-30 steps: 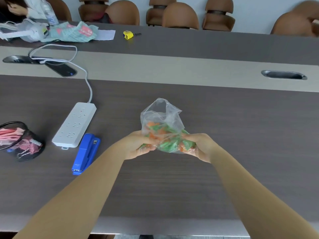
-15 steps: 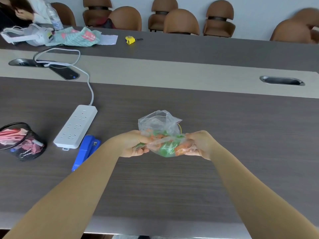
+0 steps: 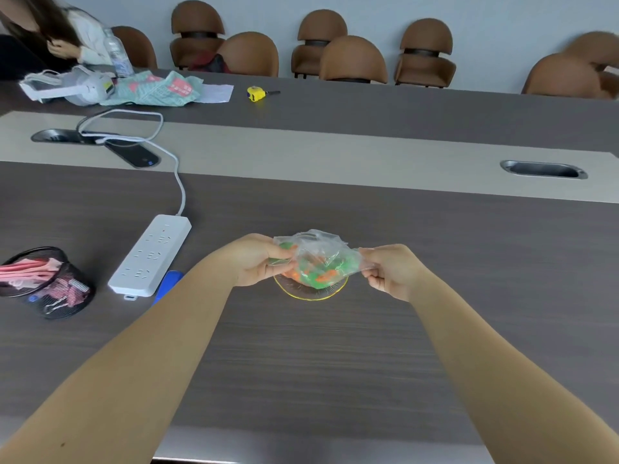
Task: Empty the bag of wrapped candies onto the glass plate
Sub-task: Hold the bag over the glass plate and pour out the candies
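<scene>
Both forearms reached out over the tabletop [image 3: 301,363], hands close together with the bag between them. Left hand [image 3: 256,259] was pinched shut on the left edge of the bag [image 3: 318,259]; right hand [image 3: 390,271] was pinched on the right edge, fingers curled under. No spread fingers on either side.

What changed: a second ago the bag stood upright between the hands, bunched mouth pointing up, candies sitting low in it. Half a second ago it had slumped and was being pulled flatter. At this moment it was stretched sideways between the two pinches and lying low, with the candies [image 3: 316,274], green and orange, bunched at the bottom.

Also new: the glass plate [image 3: 311,296] showed directly under the bag, its yellow-tinted rim visible just below and nearer than both hands. Only a sliver of that rim peeked out behind the bag half a second ago.

My read: the bag was lined up over the plate and being pulled open or turned for the dump. No candies looked loose on the plate; the bag hid most of it, so can't be sure. Can't tell which way the mouth faced.

Left of the left hand: blue stapler [image 3: 167,283], mostly behind the forearm, then power strip [image 3: 150,254]. Well clear of the pour.
</scene>
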Tool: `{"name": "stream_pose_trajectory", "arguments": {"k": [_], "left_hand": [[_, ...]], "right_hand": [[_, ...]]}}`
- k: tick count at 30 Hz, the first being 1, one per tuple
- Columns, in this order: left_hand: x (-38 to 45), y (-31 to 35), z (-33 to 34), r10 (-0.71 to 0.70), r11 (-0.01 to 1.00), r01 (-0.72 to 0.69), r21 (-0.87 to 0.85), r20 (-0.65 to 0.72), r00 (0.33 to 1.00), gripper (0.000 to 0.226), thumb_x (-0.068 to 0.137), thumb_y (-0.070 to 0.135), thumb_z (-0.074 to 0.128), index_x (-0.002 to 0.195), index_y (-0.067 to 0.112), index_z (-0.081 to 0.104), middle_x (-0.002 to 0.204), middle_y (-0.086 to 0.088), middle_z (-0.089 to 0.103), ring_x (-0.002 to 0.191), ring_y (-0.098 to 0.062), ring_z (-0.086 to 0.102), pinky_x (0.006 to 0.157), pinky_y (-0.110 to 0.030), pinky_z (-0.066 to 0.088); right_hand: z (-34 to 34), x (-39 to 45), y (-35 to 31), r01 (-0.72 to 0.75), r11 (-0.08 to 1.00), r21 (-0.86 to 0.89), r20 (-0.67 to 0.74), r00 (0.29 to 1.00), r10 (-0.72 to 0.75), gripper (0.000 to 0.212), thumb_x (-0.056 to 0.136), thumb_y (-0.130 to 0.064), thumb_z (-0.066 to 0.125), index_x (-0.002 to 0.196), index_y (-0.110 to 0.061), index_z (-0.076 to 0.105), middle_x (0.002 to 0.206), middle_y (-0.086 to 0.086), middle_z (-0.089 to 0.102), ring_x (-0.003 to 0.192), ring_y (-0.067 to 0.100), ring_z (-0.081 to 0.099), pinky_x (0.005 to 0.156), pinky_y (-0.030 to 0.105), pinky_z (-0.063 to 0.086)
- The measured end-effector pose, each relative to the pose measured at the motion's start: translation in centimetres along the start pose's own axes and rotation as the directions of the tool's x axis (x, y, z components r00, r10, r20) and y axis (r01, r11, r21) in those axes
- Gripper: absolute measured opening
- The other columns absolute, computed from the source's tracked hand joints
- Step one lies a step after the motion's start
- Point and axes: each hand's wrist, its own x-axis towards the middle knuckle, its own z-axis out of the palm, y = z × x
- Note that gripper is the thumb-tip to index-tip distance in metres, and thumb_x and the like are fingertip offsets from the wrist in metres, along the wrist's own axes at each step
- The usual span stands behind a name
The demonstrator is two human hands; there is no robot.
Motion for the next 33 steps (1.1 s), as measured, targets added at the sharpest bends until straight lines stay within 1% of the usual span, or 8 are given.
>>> {"name": "stream_pose_trajectory", "arguments": {"k": [3,8,14,19,22,27,31,33], "left_hand": [[0.1,0.2,0.1,-0.019,0.982,0.039,0.183,-0.107,0.994,0.007,0.084,0.007,0.06,0.088,0.001,0.063,0.089,-0.009,0.065,0.06,-0.011,0.071,0.051,-0.014,0.056],[0.1,0.1,0.0,-0.011,0.877,0.131,0.462,-0.254,0.967,0.019,0.082,0.022,0.065,0.074,0.006,0.062,0.034,0.006,0.062,0.026,0.002,0.052,0.031,-0.007,0.036],[-0.9,0.8,-0.5,-0.07,0.923,0.105,0.371,-0.108,0.992,0.011,0.084,-0.002,0.058,0.093,-0.001,0.063,0.075,-0.006,0.065,0.04,0.0,0.064,0.04,-0.008,0.047],[-0.9,1.4,-1.1,0.037,0.843,0.081,0.531,-0.208,0.977,0.012,0.088,0.009,0.056,0.077,0.011,0.061,0.041,0.008,0.067,0.033,0.005,0.057,0.038,-0.007,0.046],[-0.4,1.5,-0.6,0.197,0.82,0.002,0.573,-0.285,0.938,0.017,0.088,0.015,0.056,0.071,0.012,0.056,0.054,0.002,0.065,0.024,0.003,0.049,0.032,-0.005,0.038],[0.9,1.3,-0.2,0.336,0.853,-0.143,0.502,-0.318,0.887,0.027,0.085,0.014,0.06,0.062,0.012,0.044,0.069,-0.006,0.052,0.06,-0.017,0.049,0.049,-0.015,0.047],[1.3,1.9,0.2,0.262,0.903,-0.132,0.409,-0.279,0.924,0.029,0.086,0.015,0.058,0.065,0.016,0.038,0.095,-0.008,0.049,0.09,-0.025,0.051,0.065,-0.029,0.047],[1.3,2.1,0.3,0.22,0.924,-0.117,0.364,-0.256,0.941,0.03,0.087,0.015,0.057,0.065,0.015,0.037,0.092,-0.008,0.051,0.092,-0.028,0.054,0.068,-0.032,0.049]], "right_hand": [[-0.1,0.2,-0.2,0.011,0.999,-0.03,-0.002,1.0,-0.011,0.013,0.085,-0.009,0.055,0.096,-0.004,0.06,0.065,0.004,0.053,0.055,0.011,0.044,0.047,0.017,0.041],[0.0,0.2,-0.4,0.015,0.995,-0.103,-0.011,1.0,-0.016,0.004,0.082,-0.004,0.053,0.083,-0.007,0.054,0.054,0.002,0.047,0.045,0.01,0.039,0.039,0.014,0.038],[-0.1,0.8,-0.2,0.046,0.987,-0.155,-0.088,0.994,-0.06,0.035,0.078,-0.002,0.056,0.054,-0.014,0.034,0.059,0.008,0.039,0.05,0.016,0.033,0.051,0.022,0.029],[0.0,1.1,-0.1,0.118,0.986,-0.119,-0.142,0.981,-0.134,0.027,0.081,-0.006,0.059,0.057,-0.009,0.047,0.086,0.008,0.058,0.065,0.016,0.054,0.06,0.024,0.051],[0.2,0.9,-0.5,0.157,0.986,-0.061,-0.126,0.979,-0.163,0.022,0.084,-0.003,0.056,0.063,-0.007,0.05,0.101,0.009,0.062,0.077,0.019,0.06,0.072,0.033,0.054],[0.3,1.0,-1.3,0.197,0.98,0.021,-0.124,0.973,-0.193,0.027,0.08,0.003,0.059,0.06,-0.007,0.045,0.106,0.013,0.062,0.081,0.023,0.061,0.076,0.035,0.054],[0.3,1.3,-2.0,0.201,0.98,0.0,-0.153,0.968,-0.199,0.029,0.077,0.007,0.059,0.059,-0.008,0.042,0.109,0.018,0.058,0.098,0.032,0.061,0.082,0.038,0.054],[0.2,1.2,-2.4,0.201,0.979,-0.021,-0.152,0.968,-0.202,0.029,0.076,0.008,0.06,0.059,-0.008,0.042,0.104,0.017,0.056,0.099,0.032,0.061,0.079,0.037,0.054]]}}
